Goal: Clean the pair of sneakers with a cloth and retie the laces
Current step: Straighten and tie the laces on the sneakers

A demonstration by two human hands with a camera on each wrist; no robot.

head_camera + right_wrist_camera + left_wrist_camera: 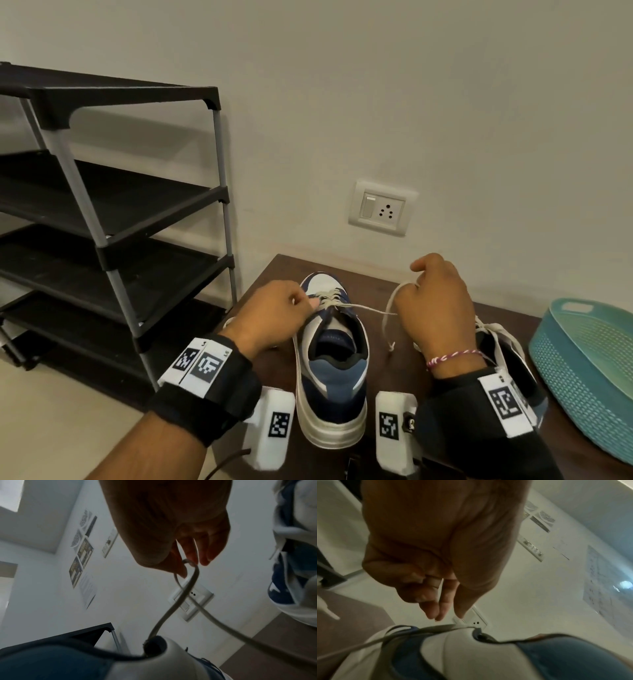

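Fingers (192, 555) pinch a lace (171, 609) loop, hidden overhead.

Matt dark wood worktop (387, 356); smooth sneaker (330, 363) with woven cloth lace (363, 308); perforated glossy plastic basket (589, 370); matt black rack (113, 192).

Black wrist straps (219, 387) carry white coded tags — right wrist, pink-white thread bracelet (455, 356).

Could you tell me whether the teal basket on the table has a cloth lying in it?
No, the teal basket at the table's right edge shows only its bare perforated inside in the head view.
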